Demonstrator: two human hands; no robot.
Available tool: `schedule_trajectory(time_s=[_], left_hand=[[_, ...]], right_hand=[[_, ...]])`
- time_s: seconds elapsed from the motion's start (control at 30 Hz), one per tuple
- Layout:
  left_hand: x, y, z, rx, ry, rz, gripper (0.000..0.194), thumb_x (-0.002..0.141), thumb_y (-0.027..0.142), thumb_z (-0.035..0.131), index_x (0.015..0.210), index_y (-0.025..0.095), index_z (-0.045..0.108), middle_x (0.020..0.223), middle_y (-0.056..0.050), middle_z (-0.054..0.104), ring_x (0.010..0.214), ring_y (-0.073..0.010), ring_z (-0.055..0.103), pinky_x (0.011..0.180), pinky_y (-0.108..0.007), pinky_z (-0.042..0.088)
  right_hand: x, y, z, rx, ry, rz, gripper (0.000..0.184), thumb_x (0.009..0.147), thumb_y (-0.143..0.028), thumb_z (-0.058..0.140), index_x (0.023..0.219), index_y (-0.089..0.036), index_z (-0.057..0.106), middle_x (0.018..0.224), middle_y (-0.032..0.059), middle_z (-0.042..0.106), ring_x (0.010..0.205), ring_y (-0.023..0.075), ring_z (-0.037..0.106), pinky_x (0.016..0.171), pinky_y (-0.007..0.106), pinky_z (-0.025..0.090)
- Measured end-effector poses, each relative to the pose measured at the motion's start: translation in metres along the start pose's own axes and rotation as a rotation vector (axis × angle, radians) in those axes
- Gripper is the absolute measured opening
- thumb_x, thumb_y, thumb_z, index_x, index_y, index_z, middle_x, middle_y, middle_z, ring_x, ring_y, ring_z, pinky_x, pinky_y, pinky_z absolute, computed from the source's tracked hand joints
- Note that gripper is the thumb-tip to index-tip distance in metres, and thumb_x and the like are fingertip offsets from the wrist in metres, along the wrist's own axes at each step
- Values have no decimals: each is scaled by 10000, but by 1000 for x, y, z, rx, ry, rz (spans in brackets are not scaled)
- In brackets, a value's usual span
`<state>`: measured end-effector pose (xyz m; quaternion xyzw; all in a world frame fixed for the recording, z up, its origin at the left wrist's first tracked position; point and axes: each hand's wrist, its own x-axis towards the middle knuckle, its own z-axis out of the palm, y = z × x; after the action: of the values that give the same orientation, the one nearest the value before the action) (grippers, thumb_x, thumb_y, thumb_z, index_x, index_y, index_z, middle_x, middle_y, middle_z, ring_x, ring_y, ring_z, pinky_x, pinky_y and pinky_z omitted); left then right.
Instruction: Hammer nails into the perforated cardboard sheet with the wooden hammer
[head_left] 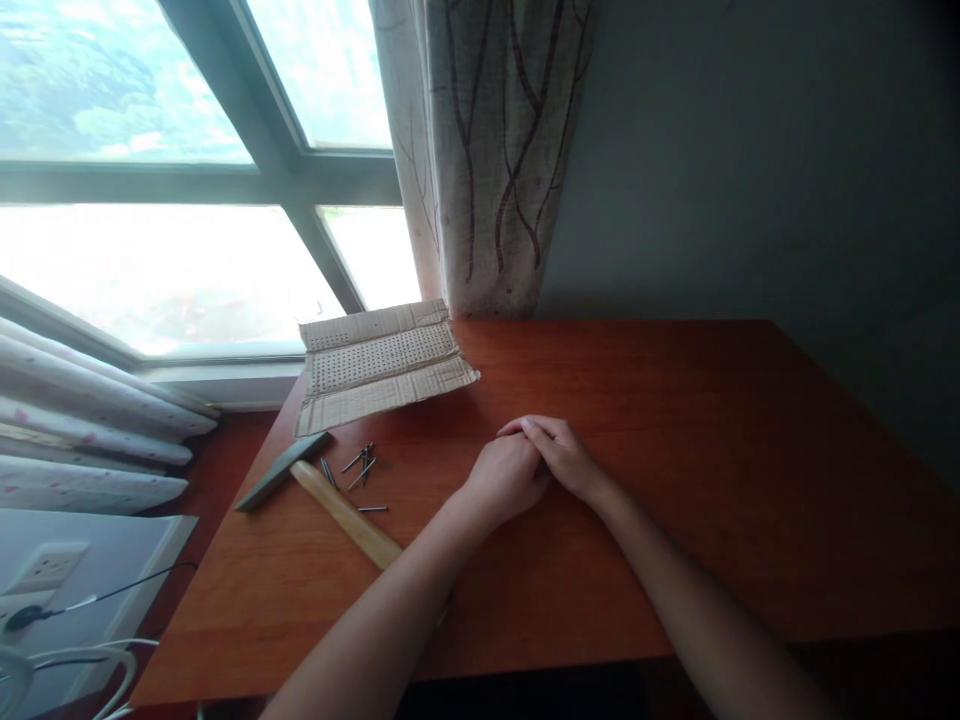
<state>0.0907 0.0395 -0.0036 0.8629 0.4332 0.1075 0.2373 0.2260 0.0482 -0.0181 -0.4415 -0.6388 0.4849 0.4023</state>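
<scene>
Nothing seems done yet, all handling left: the hammer with grey metal head and pale wooden handle (341,509) lies unheld on the red-brown wooden table (675,420), thin silvery metal nails (364,466) loose near its handle, a creased, dotted tan cardboard sheet (375,355) beyond. The left hand (508,472) and right hand (568,458) rest clasped together, holding no tool; how tightly they close, I cannot tell. The handle's long axis slants from the head down rightward, passing behind the left forearm (394,620)

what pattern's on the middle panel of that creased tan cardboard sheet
The middle panel shows rows of small dark dots, clearest in the head view.
</scene>
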Motion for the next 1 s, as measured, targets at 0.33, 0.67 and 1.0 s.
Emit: schedule_trajectory(time_s=[0.33, 0.67, 1.0], left_hand=[[0, 0, 1, 23, 1, 2, 331, 845, 155, 507, 1092, 88, 717, 1080, -170, 759, 986, -327, 727, 792, -415, 601], [1, 1, -1, 30, -3, -12, 336, 850, 164, 505, 1096, 88, 721, 1078, -163, 763, 973, -322, 730, 784, -405, 600], [0, 2, -2, 27, -13, -16, 335, 856, 164, 506, 1101, 89, 721, 1073, -168, 763, 971, -327, 731, 786, -410, 598]], right_hand=[[0, -1, 0, -19, -2, -23, 402, 996, -432, 456, 950, -202, 782, 941, 68, 768, 954, 241, 699, 914, 366, 499], [0, 2, 0, -25, 2, -28, 391, 1003, -423, 452, 959, -207, 776, 999, 57, 779, 958, 228, 704, 908, 347, 506], [0, -2, -1, -39, 5, -30, 379, 1000, -403, 456, 952, -202, 773, 990, 62, 781, 959, 232, 705, 908, 354, 500]])
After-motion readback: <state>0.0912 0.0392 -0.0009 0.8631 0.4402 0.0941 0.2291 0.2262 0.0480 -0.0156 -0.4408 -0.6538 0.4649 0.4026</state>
